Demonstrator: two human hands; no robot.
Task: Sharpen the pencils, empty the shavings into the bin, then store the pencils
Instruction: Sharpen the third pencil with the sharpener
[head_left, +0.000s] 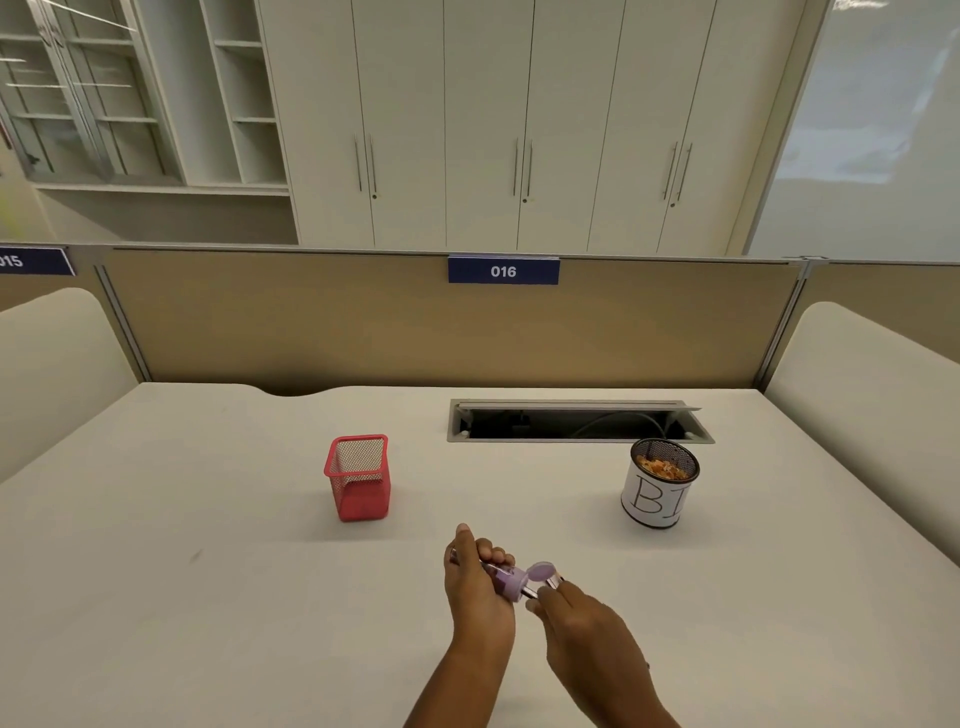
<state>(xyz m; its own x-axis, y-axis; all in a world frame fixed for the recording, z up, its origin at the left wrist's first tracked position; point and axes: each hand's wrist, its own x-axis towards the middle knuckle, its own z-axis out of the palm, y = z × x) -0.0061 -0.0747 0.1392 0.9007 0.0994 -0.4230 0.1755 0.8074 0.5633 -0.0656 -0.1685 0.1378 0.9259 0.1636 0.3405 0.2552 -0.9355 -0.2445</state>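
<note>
Left grip clasps a lilac sharpener, lid flipped open; right grip pinches a pencil. Labelled bin holds orange shavings.

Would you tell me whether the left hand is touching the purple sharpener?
Touching: in the head view, the left hand grips the sharpener, fingers curled round it.

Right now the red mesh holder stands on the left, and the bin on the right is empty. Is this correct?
Not quite. The bin is not empty: the head view shows orange and pale shavings inside it. The rest holds: the red mesh holder stands on the left, the bin on the right.
</note>
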